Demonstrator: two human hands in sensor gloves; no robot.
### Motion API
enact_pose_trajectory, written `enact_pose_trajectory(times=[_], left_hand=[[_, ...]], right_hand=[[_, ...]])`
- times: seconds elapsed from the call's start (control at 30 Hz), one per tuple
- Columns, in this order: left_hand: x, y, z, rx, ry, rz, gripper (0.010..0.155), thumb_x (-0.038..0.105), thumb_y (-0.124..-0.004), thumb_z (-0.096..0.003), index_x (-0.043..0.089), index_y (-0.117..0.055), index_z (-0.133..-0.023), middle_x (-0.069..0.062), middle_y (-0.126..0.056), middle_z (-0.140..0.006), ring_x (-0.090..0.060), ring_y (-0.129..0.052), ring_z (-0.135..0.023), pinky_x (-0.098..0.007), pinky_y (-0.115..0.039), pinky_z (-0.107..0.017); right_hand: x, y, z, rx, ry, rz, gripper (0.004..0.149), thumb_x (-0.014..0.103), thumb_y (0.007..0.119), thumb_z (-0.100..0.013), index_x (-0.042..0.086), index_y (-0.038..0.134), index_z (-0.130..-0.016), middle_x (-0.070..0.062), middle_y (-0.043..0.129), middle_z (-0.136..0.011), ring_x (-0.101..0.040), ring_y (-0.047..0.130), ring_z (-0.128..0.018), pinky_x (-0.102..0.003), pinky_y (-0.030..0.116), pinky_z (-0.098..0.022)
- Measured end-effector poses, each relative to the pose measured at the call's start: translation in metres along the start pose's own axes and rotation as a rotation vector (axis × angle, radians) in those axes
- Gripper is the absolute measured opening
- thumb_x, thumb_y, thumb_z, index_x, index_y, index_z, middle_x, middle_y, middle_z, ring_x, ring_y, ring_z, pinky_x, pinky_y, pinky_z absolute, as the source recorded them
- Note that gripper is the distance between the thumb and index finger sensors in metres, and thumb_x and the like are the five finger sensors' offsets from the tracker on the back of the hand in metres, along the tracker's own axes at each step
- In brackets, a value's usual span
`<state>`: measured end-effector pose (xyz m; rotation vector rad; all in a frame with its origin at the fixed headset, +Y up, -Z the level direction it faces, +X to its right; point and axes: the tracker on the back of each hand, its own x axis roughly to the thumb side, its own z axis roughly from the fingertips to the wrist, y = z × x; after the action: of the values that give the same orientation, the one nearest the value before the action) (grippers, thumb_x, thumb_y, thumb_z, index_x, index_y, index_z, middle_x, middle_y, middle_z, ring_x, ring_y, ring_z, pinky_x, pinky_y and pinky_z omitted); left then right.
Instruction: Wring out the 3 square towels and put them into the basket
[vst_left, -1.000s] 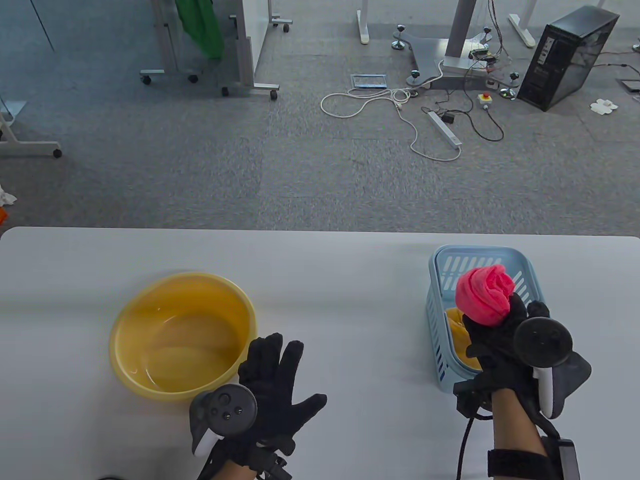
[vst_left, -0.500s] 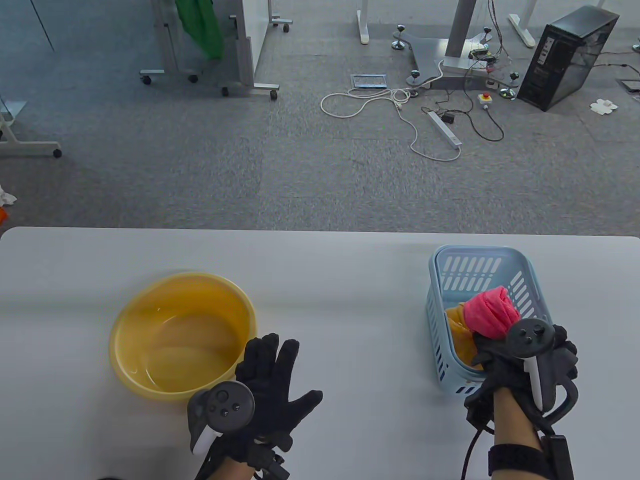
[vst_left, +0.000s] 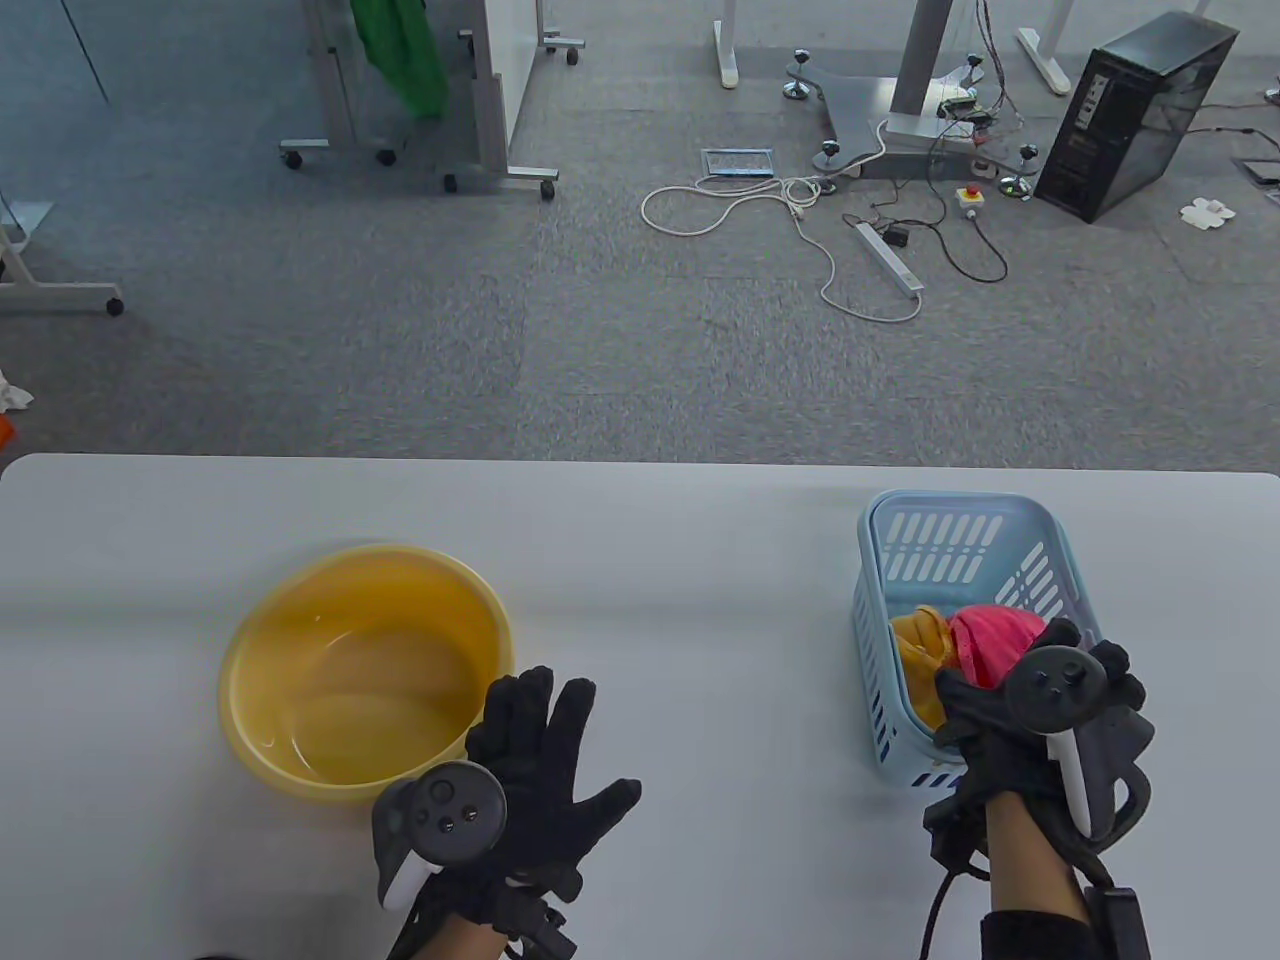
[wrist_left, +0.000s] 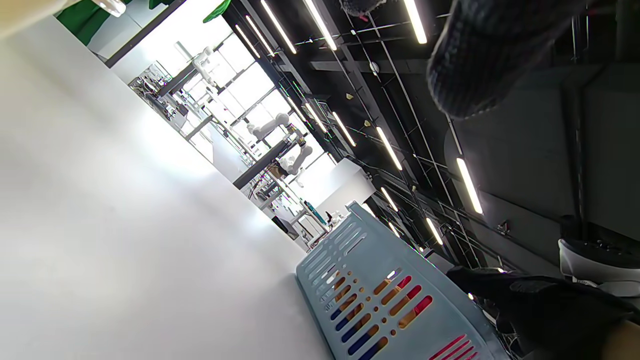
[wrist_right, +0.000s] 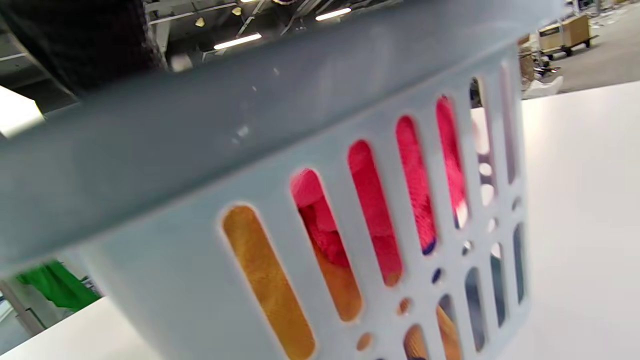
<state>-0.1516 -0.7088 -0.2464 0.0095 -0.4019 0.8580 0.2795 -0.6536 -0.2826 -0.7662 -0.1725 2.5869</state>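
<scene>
The light blue slotted basket (vst_left: 960, 502) stands at the table's right. My right hand (vst_left: 1005, 665) reaches over its near rim and grips the pink towel (vst_left: 985, 637), which lies low inside beside an orange towel (vst_left: 918, 640). In the right wrist view, pink towel (wrist_right: 415, 190) and orange towel (wrist_right: 265, 280) show through the basket wall (wrist_right: 200, 150), with a bit of dark blue cloth (wrist_right: 429, 246) lower down. My left hand (vst_left: 545, 720) hovers flat with fingers spread, holding nothing, by the yellow basin (vst_left: 255, 640). The left wrist view shows the basket (wrist_left: 395, 260) from the side.
The yellow basin sits on the left of the white table (vst_left: 680, 560) and seems to hold a little water. Beyond the table's far edge is carpet with cables, table legs and a black computer tower (vst_left: 1130, 110).
My right hand has come down with the pink towel, from above the basket into it beside the orange towel. The left hand has barely shifted.
</scene>
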Motion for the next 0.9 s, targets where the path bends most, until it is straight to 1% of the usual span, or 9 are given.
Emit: enact_pose_trajectory(times=[0.13,0.27,0.37,0.43,0.53,0.7,0.83,0.9], left_hand=[[0.001,0.001,0.001,0.006,-0.005,-0.022,0.089,0.061,-0.086,-0.0538,0.033,-0.032,-0.119,-0.016,-0.012,-0.121,-0.046,0.001,-0.109,-0.076,-0.009,-0.066],[0.002,0.002,0.001,0.014,-0.009,-0.023,0.089,0.061,-0.086,-0.0538,0.033,-0.032,-0.119,-0.016,-0.012,-0.121,-0.046,0.001,-0.109,-0.076,-0.009,-0.066],[0.001,0.002,0.001,0.016,-0.008,-0.031,0.089,0.061,-0.086,-0.0538,0.033,-0.032,-0.119,-0.016,-0.012,-0.121,-0.046,0.001,-0.109,-0.076,-0.009,-0.066],[0.001,0.003,0.001,0.019,-0.007,-0.029,0.089,0.061,-0.086,-0.0539,0.033,-0.032,-0.119,-0.016,-0.012,-0.121,-0.046,0.001,-0.109,-0.076,-0.009,-0.065],[0.003,0.005,0.003,0.028,-0.013,-0.040,0.089,0.060,-0.086,-0.0539,0.033,-0.032,-0.119,-0.016,-0.012,-0.121,-0.046,0.001,-0.109,-0.076,-0.009,-0.065],[0.002,0.007,0.003,0.037,-0.014,-0.035,0.089,0.060,-0.086,-0.0539,0.033,-0.032,-0.119,-0.016,-0.012,-0.121,-0.046,0.001,-0.109,-0.076,-0.009,-0.065],[0.002,0.007,0.003,0.036,-0.012,-0.031,0.089,0.060,-0.086,-0.0539,0.033,-0.032,-0.119,-0.016,-0.012,-0.121,-0.046,0.001,-0.109,-0.076,-0.009,-0.065],[0.003,0.007,0.003,0.038,-0.016,-0.034,0.089,0.060,-0.086,-0.0539,0.032,-0.032,-0.119,-0.016,-0.012,-0.121,-0.046,0.001,-0.109,-0.076,-0.008,-0.065]], right_hand=[[0.014,-0.009,0.012,-0.029,-0.086,-0.016,0.109,0.057,0.091,-0.048,0.012,0.017,-0.114,-0.031,-0.001,-0.108,-0.061,0.001,-0.095,-0.078,0.011,-0.066],[0.032,-0.015,0.026,-0.051,-0.191,-0.005,0.108,0.057,0.091,-0.048,0.013,0.018,-0.115,-0.031,-0.001,-0.109,-0.061,0.001,-0.095,-0.078,0.011,-0.066],[0.045,-0.015,0.037,-0.049,-0.260,-0.018,0.107,0.058,0.090,-0.048,0.014,0.020,-0.115,-0.030,0.001,-0.110,-0.061,0.003,-0.096,-0.078,0.012,-0.066],[0.055,-0.013,0.045,-0.042,-0.310,-0.027,0.106,0.058,0.090,-0.048,0.013,0.021,-0.115,-0.030,0.002,-0.110,-0.061,0.004,-0.096,-0.079,0.012,-0.066],[0.066,-0.009,0.058,-0.043,-0.372,-0.019,0.106,0.058,0.089,-0.048,0.013,0.020,-0.115,-0.030,-0.003,-0.108,-0.060,0.001,-0.095,-0.078,0.012,-0.066],[0.082,-0.001,0.080,-0.015,-0.483,-0.049,0.106,0.059,0.088,-0.049,0.013,0.019,-0.115,-0.029,-0.005,-0.108,-0.060,0.000,-0.095,-0.078,0.012,-0.066],[0.092,0.013,0.096,0.027,-0.555,-0.069,0.106,0.059,0.087,-0.049,0.013,0.019,-0.115,-0.027,-0.003,-0.110,-0.060,0.001,-0.096,-0.079,0.012,-0.066],[0.094,0.022,0.104,0.023,-0.565,-0.081,0.105,0.060,0.087,-0.049,0.014,0.021,-0.116,-0.027,-0.005,-0.109,-0.060,-0.001,-0.095,-0.079,0.012,-0.066]])
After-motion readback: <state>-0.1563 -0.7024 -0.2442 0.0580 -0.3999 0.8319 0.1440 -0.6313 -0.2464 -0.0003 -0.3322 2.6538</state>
